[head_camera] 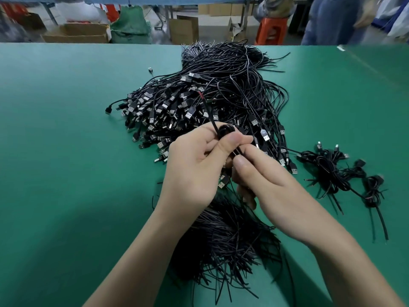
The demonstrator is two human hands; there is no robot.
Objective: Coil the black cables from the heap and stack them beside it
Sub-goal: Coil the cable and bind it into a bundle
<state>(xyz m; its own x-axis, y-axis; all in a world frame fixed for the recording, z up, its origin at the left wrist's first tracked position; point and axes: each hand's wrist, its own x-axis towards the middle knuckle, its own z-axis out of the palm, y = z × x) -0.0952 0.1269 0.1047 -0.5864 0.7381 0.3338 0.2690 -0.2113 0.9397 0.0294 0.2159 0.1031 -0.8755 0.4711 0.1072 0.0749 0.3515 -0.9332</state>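
Worked at centre frame over a green table (66,129). Gripped a small coil of black USB cable (223,130) in the left hand (194,169), thumb folded across it and fingers curled behind. Pinched the same cable's free run just below the coil between thumb and forefinger of the right hand (272,180), with the other fingers curled under. Held the coil just above the near edge of the heap of black USB cables (199,103), spread from centre to upper middle with silver plugs fanned toward the left.

Seen at right of frame, beside the heap: a loose stack of coiled cables (332,171), tails trailing toward the lower right. Seen at lower centre, beneath the forearms: a sheaf of cut cable ends (228,240).

Lettering on plugs and boxes too small or blurred to read.

Glimpsed beyond the table's far edge, along the top of frame: cardboard cartons (183,29) on a workshop floor, a green sack (130,25) at upper left, an orange plastic stool (271,29), and a person in blue trousers (321,21) at upper right.
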